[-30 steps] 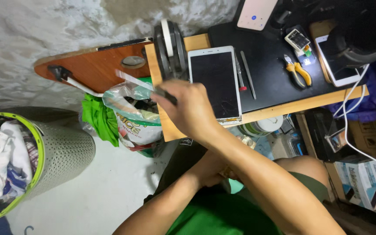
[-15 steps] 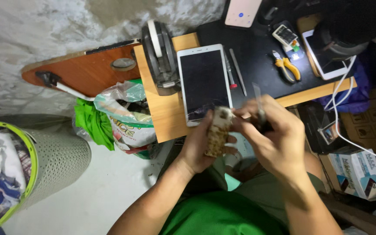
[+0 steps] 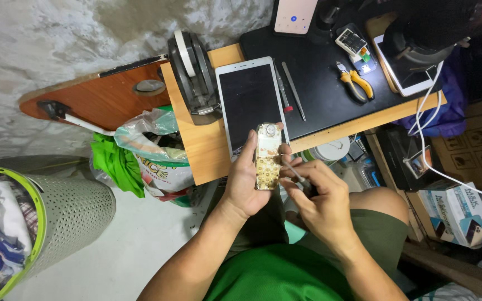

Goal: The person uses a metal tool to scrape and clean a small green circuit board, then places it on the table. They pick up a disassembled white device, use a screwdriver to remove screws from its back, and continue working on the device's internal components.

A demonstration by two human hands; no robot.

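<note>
A small phone with a gold patterned back (image 3: 268, 158) stands upright in the left hand (image 3: 248, 181), held in the air just in front of the tabletop's near edge and above the person's lap. The left fingers are curled round its left side and back, with the thumb along its edge, so the grip is closed on it. The right hand (image 3: 320, 196) sits just beside it, fingers pinched shut on a thin metal tool (image 3: 292, 171) whose tip meets the phone's right edge.

Directly behind the phone a white tablet (image 3: 250, 103) lies flat with its dark screen up, partly on the wooden tabletop (image 3: 191, 139) and partly on a black mat (image 3: 319, 83). On the mat lie slim tweezers (image 3: 295, 91), a red-tipped tool (image 3: 282, 92), and yellow-handled pliers (image 3: 355, 82). Another phone (image 3: 294, 14) lies at the far edge, screen lit. Left of the tablet a roll of tape on a dark holder (image 3: 191, 69) stands on the wood.

Below the tabletop's left end a plastic bag (image 3: 152, 159) bulges beside green cloth (image 3: 117, 161), and a perforated grey bin with a green rim (image 3: 57, 223) holds clothes on the floor. White cables (image 3: 428, 128) hang at the right, near boxes (image 3: 458, 212).
</note>
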